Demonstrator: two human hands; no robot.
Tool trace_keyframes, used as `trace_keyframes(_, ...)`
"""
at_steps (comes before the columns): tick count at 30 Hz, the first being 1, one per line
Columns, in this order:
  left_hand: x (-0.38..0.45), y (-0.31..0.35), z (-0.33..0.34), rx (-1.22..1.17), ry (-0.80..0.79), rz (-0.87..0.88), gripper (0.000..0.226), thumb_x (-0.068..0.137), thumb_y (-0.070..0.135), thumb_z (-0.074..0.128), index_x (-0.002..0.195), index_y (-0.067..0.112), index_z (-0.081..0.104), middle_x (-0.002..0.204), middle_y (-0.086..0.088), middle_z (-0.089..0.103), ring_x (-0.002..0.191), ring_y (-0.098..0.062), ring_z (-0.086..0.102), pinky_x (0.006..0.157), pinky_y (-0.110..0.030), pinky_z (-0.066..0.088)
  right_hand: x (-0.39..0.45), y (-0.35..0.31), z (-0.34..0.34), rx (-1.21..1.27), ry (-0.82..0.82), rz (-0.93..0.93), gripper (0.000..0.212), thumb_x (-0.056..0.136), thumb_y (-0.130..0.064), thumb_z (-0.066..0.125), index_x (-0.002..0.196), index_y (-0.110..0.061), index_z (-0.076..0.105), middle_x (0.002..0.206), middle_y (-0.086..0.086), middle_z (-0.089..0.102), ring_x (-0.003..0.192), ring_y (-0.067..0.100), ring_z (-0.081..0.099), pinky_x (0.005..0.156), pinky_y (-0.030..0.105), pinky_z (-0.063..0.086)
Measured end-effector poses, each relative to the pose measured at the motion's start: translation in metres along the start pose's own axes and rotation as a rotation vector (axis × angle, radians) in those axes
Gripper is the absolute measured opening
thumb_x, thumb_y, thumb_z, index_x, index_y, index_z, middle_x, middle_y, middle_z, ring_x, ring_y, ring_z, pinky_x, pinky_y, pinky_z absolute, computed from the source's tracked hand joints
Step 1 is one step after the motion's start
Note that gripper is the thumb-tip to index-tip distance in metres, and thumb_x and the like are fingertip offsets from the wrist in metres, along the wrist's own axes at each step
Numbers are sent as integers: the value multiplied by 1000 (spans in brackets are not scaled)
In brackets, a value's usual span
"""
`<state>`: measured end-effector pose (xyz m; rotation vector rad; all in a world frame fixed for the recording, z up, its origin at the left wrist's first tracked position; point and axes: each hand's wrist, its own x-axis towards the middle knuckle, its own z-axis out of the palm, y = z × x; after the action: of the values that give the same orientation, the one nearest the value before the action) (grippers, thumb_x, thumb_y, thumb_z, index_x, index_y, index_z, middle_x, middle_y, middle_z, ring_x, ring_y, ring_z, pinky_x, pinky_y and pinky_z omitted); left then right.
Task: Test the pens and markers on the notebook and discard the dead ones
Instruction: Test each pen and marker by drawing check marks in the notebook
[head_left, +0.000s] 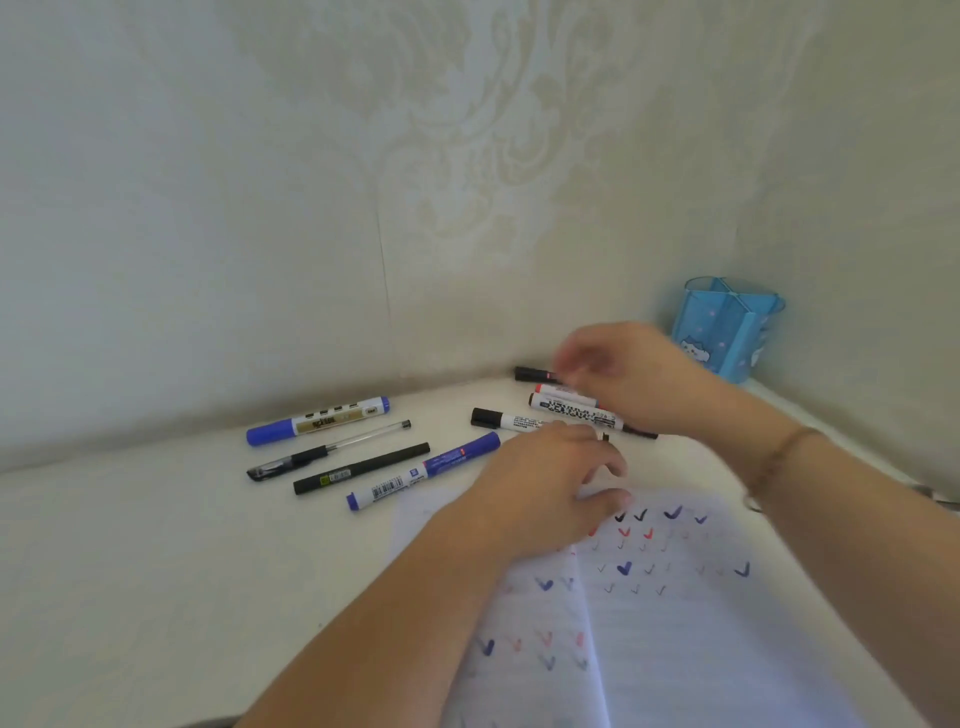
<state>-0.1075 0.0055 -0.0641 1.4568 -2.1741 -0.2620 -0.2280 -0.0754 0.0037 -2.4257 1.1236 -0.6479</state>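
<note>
No legible words anywhere. Notebook (675, 597), lower right of frame: rows of hand-drawn check marks in black, red, blue. Blue-capped marker (423, 472), centre frame: barcode on its white barrel, digits too small to read. Other marker labels carry print, blurred, unreadable. Blue pen cup (727, 332), right of frame: cartoon animal face.

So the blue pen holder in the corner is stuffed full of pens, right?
Not quite. The blue pen holder does stand in the corner, but the head view shows no pens sticking out of it. The pens and markers, like the blue marker, lie on the table.
</note>
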Motion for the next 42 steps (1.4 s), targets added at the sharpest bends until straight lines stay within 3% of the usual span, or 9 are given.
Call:
trace_keyframes(6, 6, -10, 6, 88, 115, -90, 26, 93, 45, 54, 114, 32, 62, 88, 15, 40, 100, -11, 49, 82, -30, 43, -71, 98, -44, -651, -12, 468, 18, 87, -36, 56, 101, -36, 68, 103, -6, 69, 92, 21, 61, 81, 37, 54)
trace_keyframes(16, 11, -22, 8, 133, 140, -376, 18, 91, 40, 55, 104, 30, 62, 91, 11, 48, 97, -17, 54, 80, -31, 47, -50, 64, -1, -358, 10, 141, 21, 84, -50, 62, 98, -37, 68, 91, -15, 62, 90, 13, 57, 78, 36, 52)
trace_keyframes(20, 12, -25, 9, 91, 177, -350, 18, 87, 28, 63, 105, 26, 61, 95, 10, 45, 98, -18, 53, 79, -29, 42, -31, 48, 27, -541, -54, 124, 43, 83, -66, 52, 117, -41, 60, 109, -14, 58, 107, 14, 53, 76, 31, 46)
trace_keyframes(23, 12, -28, 10, 69, 275, -284, 36, 81, 28, 72, 115, 25, 60, 113, 7, 50, 109, -19, 46, 91, -30, 41, -32, 48, 26, -535, 5, 115, 36, 86, -63, 50, 109, -40, 64, 99, -16, 56, 95, 10, 54, 68, 28, 44)
trace_keyframes(26, 13, -29, 12, 122, 322, -241, 42, 84, 40, 70, 122, 26, 60, 126, 6, 52, 118, -21, 40, 97, -35, 34, -50, 48, 2, -352, 113, 173, 24, 86, -58, 55, 97, -42, 67, 86, -18, 61, 76, 4, 54, 63, 28, 46)
trace_keyframes(29, 14, -24, 10, 138, 343, -177, 26, 94, 43, 54, 110, 24, 62, 105, 8, 61, 102, -18, 47, 89, -32, 33, -80, 49, -26, 144, 238, 218, 9, 89, -38, 62, 86, -31, 68, 74, -9, 70, 54, 6, 48, 51, 23, 39)
trace_keyframes(33, 12, -7, 9, -63, 172, 53, 19, 99, 35, 49, 106, 20, 57, 81, 21, 44, 77, -2, 39, 69, -12, 31, -113, 32, -25, 813, 395, 274, 16, 91, -17, 60, 74, -18, 60, 61, 9, 65, 53, 22, 46, 45, 27, 31)
trace_keyframes(38, 5, 7, 9, -134, -22, 168, 3, 93, 26, 52, 93, 28, 52, 82, 16, 53, 76, -6, 51, 67, -22, 40, -119, 16, 10, 798, 259, 232, 9, 85, -10, 67, 82, -10, 59, 56, 13, 62, 46, 23, 50, 41, 28, 36)
trace_keyframes(42, 1, 9, 6, -189, -44, 228, 20, 92, 35, 55, 77, 26, 44, 62, 8, 47, 57, -10, 42, 53, -21, 32, -120, 21, 17, 787, 176, 152, 17, 88, -5, 63, 75, -10, 54, 53, 16, 55, 45, 21, 46, 45, 26, 35)
